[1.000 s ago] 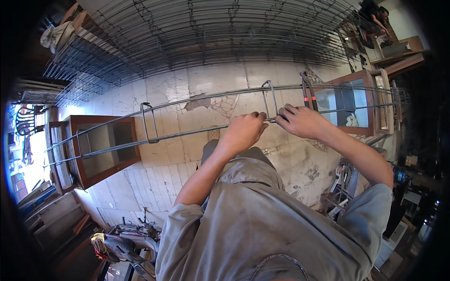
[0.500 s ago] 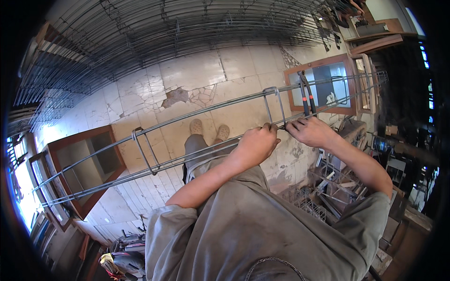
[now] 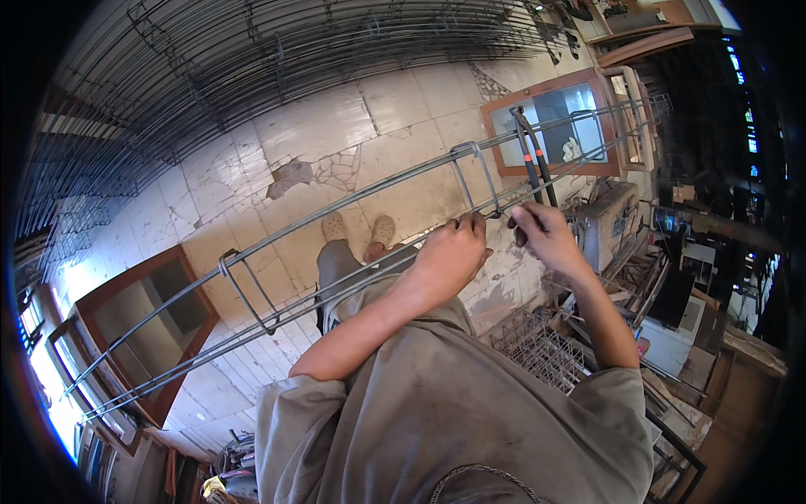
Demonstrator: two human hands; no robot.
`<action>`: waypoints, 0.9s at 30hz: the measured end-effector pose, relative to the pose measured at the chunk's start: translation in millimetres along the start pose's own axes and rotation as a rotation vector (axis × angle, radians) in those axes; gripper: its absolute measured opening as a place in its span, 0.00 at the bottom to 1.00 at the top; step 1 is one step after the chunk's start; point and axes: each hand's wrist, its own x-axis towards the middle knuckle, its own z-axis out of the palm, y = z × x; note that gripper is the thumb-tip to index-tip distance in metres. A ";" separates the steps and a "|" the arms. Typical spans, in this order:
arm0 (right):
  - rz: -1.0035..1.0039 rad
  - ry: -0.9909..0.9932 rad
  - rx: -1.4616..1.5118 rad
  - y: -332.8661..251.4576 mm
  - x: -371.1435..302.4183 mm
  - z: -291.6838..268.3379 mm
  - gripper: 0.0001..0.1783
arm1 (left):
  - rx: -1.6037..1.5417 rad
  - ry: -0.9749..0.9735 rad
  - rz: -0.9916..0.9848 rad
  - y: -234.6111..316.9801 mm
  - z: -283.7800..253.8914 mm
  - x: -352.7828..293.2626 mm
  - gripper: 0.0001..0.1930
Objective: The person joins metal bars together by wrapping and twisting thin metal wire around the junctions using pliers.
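A long, narrow rebar cage runs slantwise across the view in front of me, with rectangular stirrups set along its thin bars. My left hand has its fingers curled over the near bars, just left of a stirrup's lower corner. Right of that corner, my right hand is bent in a pinch close to the bars; whatever lies between its fingertips is too small to make out. Pincers with dark handles and orange bands hang on the cage beyond my right hand.
Wooden-framed glass cabinets lie under both ends of the cage, one more at the right. A large stack of wire cages fills the far side. Scrap and mesh crowd the right. The tiled floor has broken patches.
My right hand has drawn slightly away from the stirrup corner, and its forearm has swung inward. The left hand stays on the near bars. The whole view has shifted a little.
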 end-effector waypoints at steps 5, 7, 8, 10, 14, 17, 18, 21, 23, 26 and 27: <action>-0.375 0.425 -0.602 71.6 13.4 -46.9 0.14 | 0.018 -0.024 -0.032 2.3 -3.1 0.8 0.26; -0.440 0.480 -0.713 105.7 29.7 -36.0 0.19 | 0.029 -0.022 -0.053 4.6 -5.0 3.1 0.24; -0.417 0.491 -0.674 116.1 36.9 -24.2 0.21 | 0.033 -0.036 -0.071 8.0 -10.0 5.6 0.22; -0.384 0.568 -0.657 131.4 52.8 -6.2 0.20 | 0.031 -0.068 -0.104 9.3 -12.9 10.5 0.20; -0.412 0.735 -0.672 143.2 67.7 12.1 0.16 | 0.009 -0.048 -0.124 4.6 -4.3 24.9 0.17; -0.441 0.649 -0.640 130.3 62.9 9.3 0.12 | 0.004 0.019 -0.121 4.8 7.5 33.6 0.16; -0.424 0.624 -0.610 131.0 57.8 7.0 0.11 | 0.005 0.041 -0.121 5.3 9.9 36.0 0.16; -0.398 0.565 -0.584 140.9 34.5 -6.4 0.09 | 0.045 0.048 -0.179 9.2 12.1 38.0 0.15; -0.387 0.549 -0.654 147.2 11.9 -16.7 0.09 | -0.001 0.063 -0.191 10.2 9.4 37.1 0.14; -0.324 0.434 -0.597 129.3 -31.9 -30.7 0.09 | 0.006 0.058 -0.192 9.6 10.2 37.8 0.14; -0.315 0.397 -0.577 125.8 -45.8 -36.1 0.09 | 0.019 0.051 -0.187 9.8 10.9 37.1 0.14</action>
